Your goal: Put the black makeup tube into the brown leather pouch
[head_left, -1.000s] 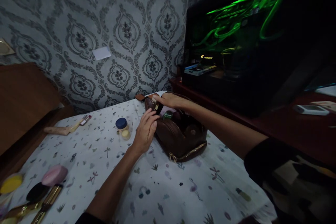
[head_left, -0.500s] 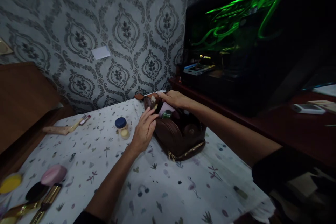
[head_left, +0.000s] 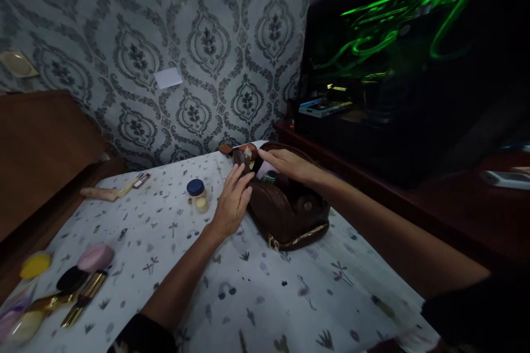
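Observation:
A brown leather makeup bag (head_left: pixel 285 215) lies unzipped on the patterned cloth, its mouth facing up. Inside it I make out a green-topped item (head_left: pixel 269 176) and something pale pink; the rest of the inside is dark. My left hand (head_left: pixel 234 198) rests against the bag's left side, fingers stretched and slightly spread. Over the bag's far rim reaches my right hand (head_left: pixel 287 164), its fingers extended across the opening with nothing visible in them. Left of the bag stands a small jar with a blue lid (head_left: pixel 195 188), beside a small cream-coloured piece (head_left: pixel 201 205).
At the lower left lie a pink sponge (head_left: pixel 96 257), a yellow round item (head_left: pixel 35 266), a black oval item (head_left: pixel 72 279) and gold tubes (head_left: pixel 84 299). Brushes (head_left: pixel 134 185) lie farther back. A computer case (head_left: pixel 385 94) glowing green stands at right, near a wall.
My right hand has drawn back slightly from the far rim and its fingers have straightened. My left hand stays against the bag. The whole view has shifted a little to the left.

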### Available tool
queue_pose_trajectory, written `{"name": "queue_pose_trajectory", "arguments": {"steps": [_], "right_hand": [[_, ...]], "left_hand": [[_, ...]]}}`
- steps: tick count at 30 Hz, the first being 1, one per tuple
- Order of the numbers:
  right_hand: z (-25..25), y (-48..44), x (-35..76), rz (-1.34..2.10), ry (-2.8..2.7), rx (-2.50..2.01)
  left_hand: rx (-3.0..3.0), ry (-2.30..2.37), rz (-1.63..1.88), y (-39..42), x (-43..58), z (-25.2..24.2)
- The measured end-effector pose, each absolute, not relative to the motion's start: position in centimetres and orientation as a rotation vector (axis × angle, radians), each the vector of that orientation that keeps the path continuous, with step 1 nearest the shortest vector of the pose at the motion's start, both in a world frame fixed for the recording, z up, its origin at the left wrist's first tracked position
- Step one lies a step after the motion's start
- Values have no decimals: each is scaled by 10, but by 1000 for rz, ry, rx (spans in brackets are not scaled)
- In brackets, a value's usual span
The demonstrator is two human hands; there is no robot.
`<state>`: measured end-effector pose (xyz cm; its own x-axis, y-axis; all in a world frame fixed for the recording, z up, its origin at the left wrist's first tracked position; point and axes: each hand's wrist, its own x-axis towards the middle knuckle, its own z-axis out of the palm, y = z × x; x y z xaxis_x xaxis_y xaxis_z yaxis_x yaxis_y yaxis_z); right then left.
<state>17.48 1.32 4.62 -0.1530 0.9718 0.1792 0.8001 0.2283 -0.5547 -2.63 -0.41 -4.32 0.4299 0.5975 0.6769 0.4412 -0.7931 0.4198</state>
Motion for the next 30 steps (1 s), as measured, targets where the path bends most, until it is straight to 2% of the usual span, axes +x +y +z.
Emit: {"name": "queue_pose_trajectory", "arguments": {"steps": [5,8,11,14,16,19,24,30], "right_hand": [[45,5,176,419,-1983,-1570],[43,-13,169,151,-1925,-1464],[35,-40,151,-141,-1834,-1196],[15,-64,125,-187,-1909,-869],[-3,-72,105,-152,-2026,-612],[-34,-72,78,-50,-2146,-532],[-68,-48,46,313,-2142,-803],[-94,-5,19,776,-1790,-1151]], "left_hand": [[2529,955,1220,-8,-38,-43],[2574,984,1157,-12,-58,-49],[2593,1081,1098,-16,-85,-61],[2613,1186,1074,-21,-111,-75],[2634,1237,1058,-23,-125,-83],[2663,1286,1057,-23,-138,-91],[2659,1326,1029,-18,-142,-98],[2700,1433,961,-18,-140,-100]]}}
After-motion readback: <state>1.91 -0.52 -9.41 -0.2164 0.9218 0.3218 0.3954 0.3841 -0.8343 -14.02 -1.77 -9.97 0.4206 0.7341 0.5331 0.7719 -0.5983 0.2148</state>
